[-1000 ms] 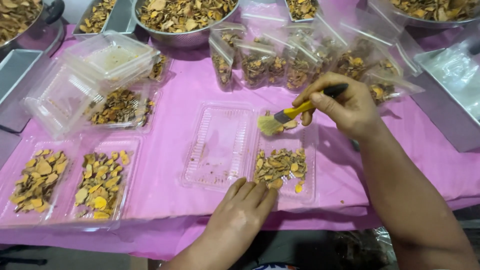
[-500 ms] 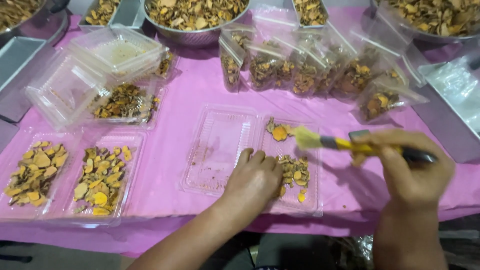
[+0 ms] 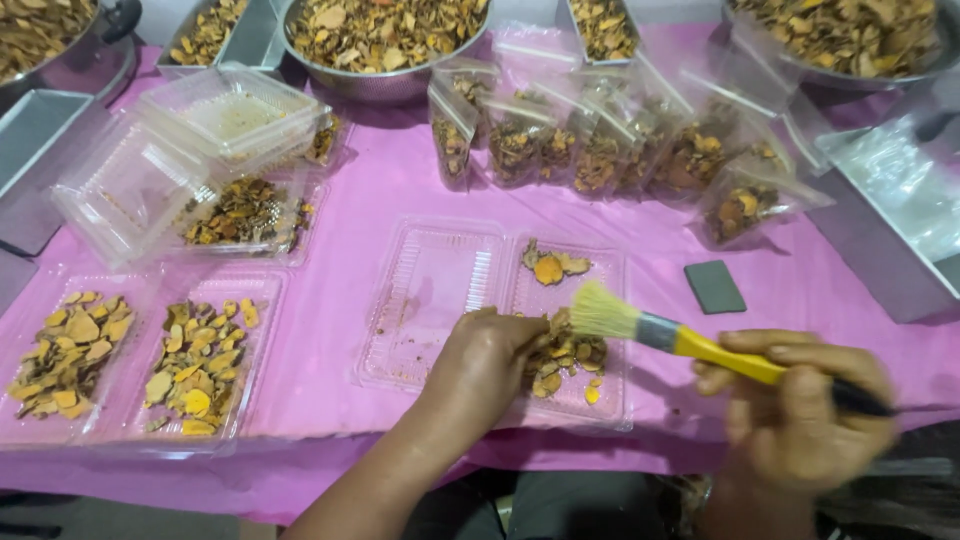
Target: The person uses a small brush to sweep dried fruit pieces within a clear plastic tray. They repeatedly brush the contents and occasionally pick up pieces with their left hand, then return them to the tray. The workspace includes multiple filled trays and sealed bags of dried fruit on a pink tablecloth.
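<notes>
Head view: the right hand (image 3: 800, 410), clenched around a yellow-handled brush with pale bristles (image 3: 690, 340), has drawn back rightward since the earlier frame. The left hand (image 3: 485, 355), fingers loosely curled, rests on one open clear plastic clamshell tray (image 3: 440, 290) holding yellow-brown dried slices (image 3: 555, 268). Two filled trays (image 3: 130, 350) lie left of it.

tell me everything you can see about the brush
The brush has a fan of pale, cream bristles, a grey metal-looking ferrule and a yellow handle turning black at its far end. It lies nearly level, bristles pointing left, handle slanting slightly down to the right. The right hand grips the handle. Its bristles hover over the right half of the open clear plastic container, near the dried yellow-brown slices; whether they touch is unclear.
</notes>
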